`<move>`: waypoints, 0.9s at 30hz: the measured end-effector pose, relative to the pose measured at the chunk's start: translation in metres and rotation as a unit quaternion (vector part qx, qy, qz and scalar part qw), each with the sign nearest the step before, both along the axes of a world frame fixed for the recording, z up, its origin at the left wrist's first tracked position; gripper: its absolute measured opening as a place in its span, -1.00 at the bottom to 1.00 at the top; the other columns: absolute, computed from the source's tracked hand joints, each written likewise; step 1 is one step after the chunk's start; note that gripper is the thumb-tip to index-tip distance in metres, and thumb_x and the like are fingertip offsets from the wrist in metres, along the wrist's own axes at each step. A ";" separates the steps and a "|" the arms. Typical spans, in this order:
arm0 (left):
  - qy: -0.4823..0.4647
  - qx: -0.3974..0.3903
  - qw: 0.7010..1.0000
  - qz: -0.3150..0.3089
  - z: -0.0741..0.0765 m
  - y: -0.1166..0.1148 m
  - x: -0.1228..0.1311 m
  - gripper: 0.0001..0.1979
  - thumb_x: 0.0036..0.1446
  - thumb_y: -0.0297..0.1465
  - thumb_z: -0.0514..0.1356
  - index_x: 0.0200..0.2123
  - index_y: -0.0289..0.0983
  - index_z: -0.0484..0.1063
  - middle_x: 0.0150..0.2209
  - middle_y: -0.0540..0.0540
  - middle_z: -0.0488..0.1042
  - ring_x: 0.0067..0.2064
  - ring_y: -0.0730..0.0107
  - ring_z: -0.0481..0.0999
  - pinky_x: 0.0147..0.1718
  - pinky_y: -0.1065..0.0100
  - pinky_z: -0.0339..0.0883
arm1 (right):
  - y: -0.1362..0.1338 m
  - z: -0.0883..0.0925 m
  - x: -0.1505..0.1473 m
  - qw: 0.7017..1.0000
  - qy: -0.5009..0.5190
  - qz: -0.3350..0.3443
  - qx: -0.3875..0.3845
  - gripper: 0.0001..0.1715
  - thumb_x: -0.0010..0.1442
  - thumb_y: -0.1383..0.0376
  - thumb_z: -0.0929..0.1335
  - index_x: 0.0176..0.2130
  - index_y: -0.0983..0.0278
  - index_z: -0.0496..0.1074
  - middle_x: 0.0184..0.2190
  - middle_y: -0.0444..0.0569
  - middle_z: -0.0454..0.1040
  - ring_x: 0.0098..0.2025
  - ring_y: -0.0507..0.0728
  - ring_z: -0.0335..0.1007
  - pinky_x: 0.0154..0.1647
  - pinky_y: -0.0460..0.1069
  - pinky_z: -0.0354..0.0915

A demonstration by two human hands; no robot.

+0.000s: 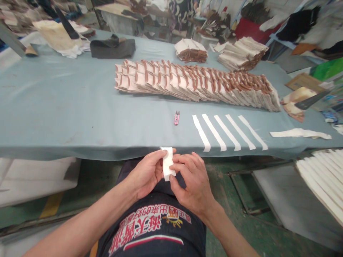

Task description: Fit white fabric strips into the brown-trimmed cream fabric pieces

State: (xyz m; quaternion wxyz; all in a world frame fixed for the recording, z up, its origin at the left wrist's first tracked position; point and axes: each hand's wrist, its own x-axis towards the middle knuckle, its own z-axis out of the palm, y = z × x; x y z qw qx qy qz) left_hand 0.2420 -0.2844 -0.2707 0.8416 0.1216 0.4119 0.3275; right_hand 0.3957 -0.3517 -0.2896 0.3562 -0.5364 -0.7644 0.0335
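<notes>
Over my lap, just in front of the table edge, a white fabric strip [167, 162] is held between both hands. My left hand [150, 167] grips its upper end, thumb on top. My right hand [191, 175] pinches the lower part, where the strip looks folded. On the table ahead lies a pair of pink thread snips [177, 118]. To the right of the snips, several white strips [219, 132] lie side by side, slanting. Another white strip [300, 133] lies crosswise farther right.
A long overlapping row of white fabric pieces with brown edges [193, 82] spans the blue-covered table [66, 107]. Behind it sit two more fabric stacks [190, 49] and a dark folded cloth [112, 48]. White slats [324, 178] stick out at the lower right.
</notes>
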 end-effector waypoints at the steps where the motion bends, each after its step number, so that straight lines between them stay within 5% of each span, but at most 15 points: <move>1: -0.001 0.003 1.000 -0.001 0.000 0.000 0.000 -0.75 0.34 -0.49 0.14 -0.17 -0.43 0.65 -0.30 -0.22 0.69 -0.40 0.37 0.63 -0.39 0.42 0.55 | 0.000 0.000 -0.001 1.000 0.003 -0.003 0.001 -0.78 0.24 0.41 0.36 -0.12 0.14 0.40 -0.07 -0.01 0.59 0.06 0.25 0.44 0.32 0.28 0.14; 20: 0.013 0.045 0.998 -0.035 -0.003 0.007 0.000 -0.81 0.26 -0.47 0.22 -0.21 -0.42 0.65 -0.37 -0.20 0.68 -0.44 0.36 0.61 -0.42 0.43 0.48 | 0.006 -0.006 -0.005 0.997 0.063 -0.035 -0.015 -0.84 0.34 0.44 0.35 -0.24 0.16 0.40 -0.17 -0.07 0.61 -0.06 0.17 0.51 0.24 0.23 0.22; 27: -0.064 0.071 0.992 -0.086 -0.006 0.007 -0.011 -0.74 0.09 -0.43 0.37 -0.12 -0.39 0.63 -0.32 -0.16 0.68 -0.35 0.38 0.62 -0.30 0.46 0.47 | 0.007 -0.003 -0.003 0.996 0.068 -0.060 -0.023 -0.85 0.38 0.40 0.33 -0.26 0.16 0.39 -0.25 -0.10 0.61 -0.13 0.15 0.52 0.24 0.22 0.18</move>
